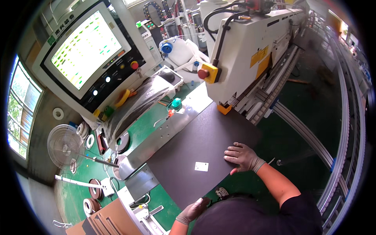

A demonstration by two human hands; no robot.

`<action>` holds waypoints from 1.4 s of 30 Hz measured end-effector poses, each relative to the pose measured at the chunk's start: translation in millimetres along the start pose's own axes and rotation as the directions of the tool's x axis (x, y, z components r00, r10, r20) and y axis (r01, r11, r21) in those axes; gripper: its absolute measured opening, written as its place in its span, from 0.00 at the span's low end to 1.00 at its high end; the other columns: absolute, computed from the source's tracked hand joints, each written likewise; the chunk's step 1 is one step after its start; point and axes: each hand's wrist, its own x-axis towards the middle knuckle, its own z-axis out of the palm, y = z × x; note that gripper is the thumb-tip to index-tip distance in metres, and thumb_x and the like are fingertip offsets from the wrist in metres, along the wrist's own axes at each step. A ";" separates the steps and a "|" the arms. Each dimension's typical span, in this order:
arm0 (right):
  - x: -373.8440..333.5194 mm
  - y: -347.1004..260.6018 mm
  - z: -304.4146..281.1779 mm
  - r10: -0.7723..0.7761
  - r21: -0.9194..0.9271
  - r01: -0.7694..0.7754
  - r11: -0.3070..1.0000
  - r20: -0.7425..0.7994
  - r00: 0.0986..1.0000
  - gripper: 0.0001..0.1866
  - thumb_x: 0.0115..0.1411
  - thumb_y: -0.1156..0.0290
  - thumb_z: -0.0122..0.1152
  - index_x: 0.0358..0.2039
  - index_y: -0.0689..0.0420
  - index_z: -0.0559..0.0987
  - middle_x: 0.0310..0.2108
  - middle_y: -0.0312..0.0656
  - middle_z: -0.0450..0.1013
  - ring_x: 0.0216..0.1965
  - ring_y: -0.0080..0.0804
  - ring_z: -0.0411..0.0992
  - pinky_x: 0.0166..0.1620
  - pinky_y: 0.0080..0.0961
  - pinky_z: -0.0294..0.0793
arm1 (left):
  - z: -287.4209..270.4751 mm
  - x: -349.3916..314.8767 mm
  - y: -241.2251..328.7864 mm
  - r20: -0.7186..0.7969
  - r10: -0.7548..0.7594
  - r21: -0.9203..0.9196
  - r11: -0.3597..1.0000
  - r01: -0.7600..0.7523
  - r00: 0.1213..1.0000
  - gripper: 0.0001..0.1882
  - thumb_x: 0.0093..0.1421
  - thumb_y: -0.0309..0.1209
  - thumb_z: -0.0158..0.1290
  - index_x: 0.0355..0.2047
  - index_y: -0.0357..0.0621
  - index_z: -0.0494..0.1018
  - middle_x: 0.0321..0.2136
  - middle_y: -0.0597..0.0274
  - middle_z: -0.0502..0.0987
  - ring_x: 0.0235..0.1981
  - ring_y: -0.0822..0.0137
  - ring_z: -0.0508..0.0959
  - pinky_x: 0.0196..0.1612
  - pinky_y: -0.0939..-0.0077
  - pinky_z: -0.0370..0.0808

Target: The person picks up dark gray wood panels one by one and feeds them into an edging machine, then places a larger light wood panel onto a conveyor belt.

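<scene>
A large dark grey panel [184,145] lies flat before me, its far end at the foot of a cream-coloured machine [239,55]. A small white label [201,166] sits on its top face. My right hand [243,156], in a pale glove with a reddish thumb tip, rests on the panel's right edge, fingers stretched flat on top. My left hand [191,210], gloved too, is at the panel's near corner, its thumb along the edge and its other fingers partly hidden. It appears to grip the corner.
A metal fence [150,147] runs along the panel's left side. A control console [90,51] with a lit screen stands at the left. A red stop button [203,73] juts from the machine. Metal rails [309,133] curve along the right; a fan [65,147] stands left.
</scene>
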 end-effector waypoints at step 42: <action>-9.8 91.0 62.3 0.853 0.182 -0.936 0.301 -0.490 0.180 0.21 0.70 0.60 0.55 0.50 0.66 0.79 0.53 0.55 0.75 0.55 0.50 0.72 0.61 0.39 0.68 | -134.8 -192.5 -310.7 -0.920 0.290 0.346 0.917 0.199 0.263 0.25 0.66 0.47 0.44 0.35 0.35 0.77 0.38 0.36 0.79 0.43 0.39 0.78 0.48 0.50 0.72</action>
